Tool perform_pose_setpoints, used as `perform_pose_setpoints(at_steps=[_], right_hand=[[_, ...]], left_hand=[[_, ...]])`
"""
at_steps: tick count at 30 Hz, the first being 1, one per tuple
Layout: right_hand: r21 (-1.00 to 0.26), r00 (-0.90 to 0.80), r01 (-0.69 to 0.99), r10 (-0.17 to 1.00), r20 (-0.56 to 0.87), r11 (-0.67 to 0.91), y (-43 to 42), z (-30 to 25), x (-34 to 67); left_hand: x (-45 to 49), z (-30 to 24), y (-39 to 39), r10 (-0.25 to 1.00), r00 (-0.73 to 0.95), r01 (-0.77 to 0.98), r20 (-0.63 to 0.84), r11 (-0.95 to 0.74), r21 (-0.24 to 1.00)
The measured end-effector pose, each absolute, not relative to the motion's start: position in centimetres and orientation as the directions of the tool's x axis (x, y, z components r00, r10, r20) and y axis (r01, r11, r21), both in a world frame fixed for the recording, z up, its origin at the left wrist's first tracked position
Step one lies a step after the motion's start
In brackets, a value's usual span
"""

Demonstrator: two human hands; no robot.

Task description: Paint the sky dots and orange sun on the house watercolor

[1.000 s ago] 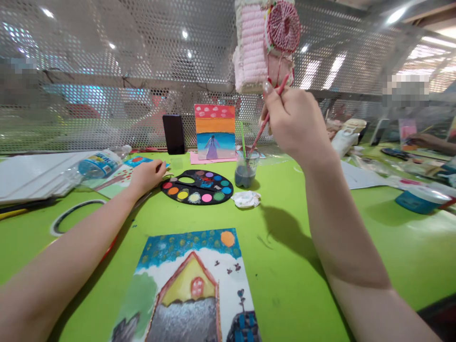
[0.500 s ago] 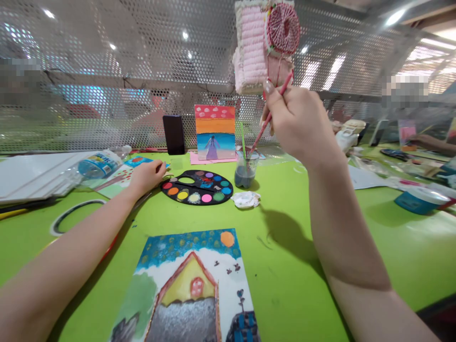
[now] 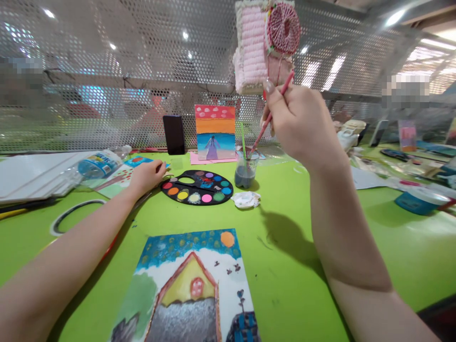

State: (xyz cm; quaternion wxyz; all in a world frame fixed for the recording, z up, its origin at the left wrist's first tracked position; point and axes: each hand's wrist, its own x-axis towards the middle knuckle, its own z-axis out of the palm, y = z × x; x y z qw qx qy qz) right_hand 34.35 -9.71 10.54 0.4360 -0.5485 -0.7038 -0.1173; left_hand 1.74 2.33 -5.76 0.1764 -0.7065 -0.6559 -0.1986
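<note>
My right hand [image 3: 299, 123] is raised and closed around a pink paintbrush [image 3: 265, 124]. The brush slants down, its lower end inside a clear plastic cup [image 3: 245, 173] of murky grey water. A green stick [image 3: 242, 135] also stands in that cup. My left hand [image 3: 148, 175] rests on the table, fingers curled, beside the left end of a black paint palette [image 3: 185, 186]; its fingertips are mostly hidden. Closest to me lies a painting [image 3: 192, 285] of a yellow-gabled house under a blue sky with an orange sun. Crumpled white tissue [image 3: 245, 200] sits in front of the cup.
A small sunset painting [image 3: 215, 133] and a dark phone [image 3: 174, 135] lean at the back against a perforated metal screen [image 3: 142, 61]. A pink woven ornament [image 3: 251, 47] hangs above. Left are a plastic bottle [image 3: 99, 164] and a tape roll [image 3: 59, 225]; right, a blue tape roll [image 3: 420, 200].
My hands and the brush hold almost still. At the far right, another person's hand has gone from beside the small pink picture.
</note>
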Motion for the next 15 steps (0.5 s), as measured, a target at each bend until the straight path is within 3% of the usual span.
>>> perform_pose_setpoints(at_steps=[15], right_hand=[[-0.264, -0.044, 0.901, 0.680, 0.732, 0.344, -10.36, 10.69, 34.20]], left_hand=[[1.77, -5.76, 2.25, 0.861, 0.050, 0.996, 0.505, -0.079, 0.036]])
